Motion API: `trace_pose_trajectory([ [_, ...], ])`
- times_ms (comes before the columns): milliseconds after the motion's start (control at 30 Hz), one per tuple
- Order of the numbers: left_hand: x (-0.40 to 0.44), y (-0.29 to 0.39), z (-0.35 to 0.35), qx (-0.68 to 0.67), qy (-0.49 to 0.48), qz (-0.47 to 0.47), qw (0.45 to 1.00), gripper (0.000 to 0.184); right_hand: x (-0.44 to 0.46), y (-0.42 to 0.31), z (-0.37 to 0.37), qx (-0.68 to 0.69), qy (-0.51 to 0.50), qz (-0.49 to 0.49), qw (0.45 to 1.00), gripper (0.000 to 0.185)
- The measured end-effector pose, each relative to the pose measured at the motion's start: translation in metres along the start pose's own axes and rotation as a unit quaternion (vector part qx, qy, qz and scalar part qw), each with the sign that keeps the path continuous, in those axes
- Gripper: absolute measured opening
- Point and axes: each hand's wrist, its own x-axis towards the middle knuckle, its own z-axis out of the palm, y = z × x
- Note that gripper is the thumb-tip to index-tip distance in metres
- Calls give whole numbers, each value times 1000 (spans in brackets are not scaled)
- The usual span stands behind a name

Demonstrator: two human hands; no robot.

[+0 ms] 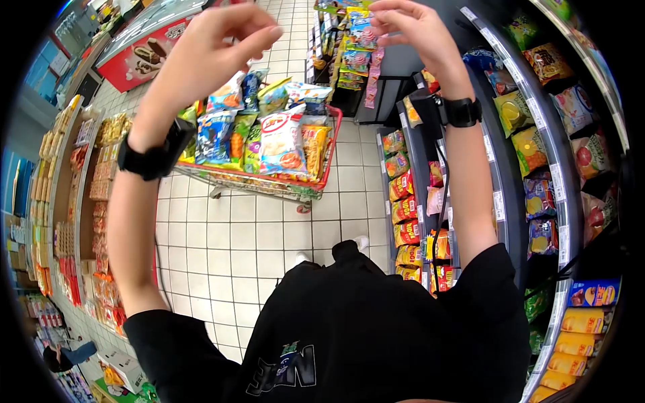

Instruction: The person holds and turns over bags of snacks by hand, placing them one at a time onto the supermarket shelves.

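Note:
My left hand (218,43) is raised above the shopping cart (330,144), its fingers loosely curled, the thumb apart from them and nothing visible in its grasp. The cart is heaped with snack bags, among them a white and red bag (282,142) and a blue bag (215,136). My right hand (420,30) is up at the right, fingers bent and apart, holding nothing that I can see. Its fingertips appear beside colourful hanging packets (359,40); whether they touch is unclear. A black wrist device sits on each forearm.
Shelves of bagged snacks (531,151) run close along my right, with red and yellow bags (405,211) lower down. Another stocked shelf (101,181) stands left. A red freezer (144,60) is far left. A person (64,356) is at lower left. Tiled floor (222,248) lies between.

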Motion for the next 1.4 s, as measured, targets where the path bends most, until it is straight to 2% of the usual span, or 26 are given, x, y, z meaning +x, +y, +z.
trace_pose_trajectory([
  [33,-22,-8,-4,-14,12,-14,1000,24,-5,3,17,3,3,5,1000,19],
  [67,-44,-11,-3,-74,45,-73,994,24,-9,11,31,36,-22,-18,999,20],
  [133,-86,-28,0,-150,97,-120,977,26,-15,23,58,16,-41,-27,999,21],
  [200,-127,-35,4,-170,138,-149,964,26,-19,33,84,1,-65,-35,997,23],
  [400,-233,-58,19,-217,228,-248,916,22,-38,61,158,19,-113,33,993,21],
  [533,-283,-78,49,-259,242,-322,878,20,-46,90,192,19,-141,90,986,21],
  [667,-311,-110,91,-263,217,-382,859,21,-48,135,212,-18,-148,176,973,21],
  [733,-315,-124,114,-282,220,-400,844,22,-50,164,219,-5,-121,201,972,20],
  [800,-314,-138,137,-286,235,-405,836,21,-49,200,224,-57,-95,225,968,25],
  [867,-309,-146,156,-295,227,-419,828,21,-47,232,224,-139,-107,254,951,45],
  [967,-299,-169,180,-292,178,-446,827,22,-51,265,229,-199,-51,252,946,54],
  [1033,-290,-184,199,-276,187,-469,818,25,-54,283,231,-320,-22,208,924,70],
  [1133,-277,-208,225,-239,170,-470,833,31,-59,285,232,-234,-53,242,940,64],
  [1167,-271,-216,232,-243,150,-467,837,37,-59,291,231,-199,-67,250,945,77],
  [1200,-266,-225,239,-240,143,-469,838,37,-56,299,232,-192,-64,256,945,77],
  [1267,-255,-234,250,-161,109,-462,865,42,-57,322,233,-201,-29,295,934,90],
  [1300,-250,-239,254,-160,89,-475,861,51,-55,333,232,-240,-36,293,925,98],
  [1400,-243,-259,276,-114,72,-477,869,57,-59,366,230,-208,-32,267,940,96],
])
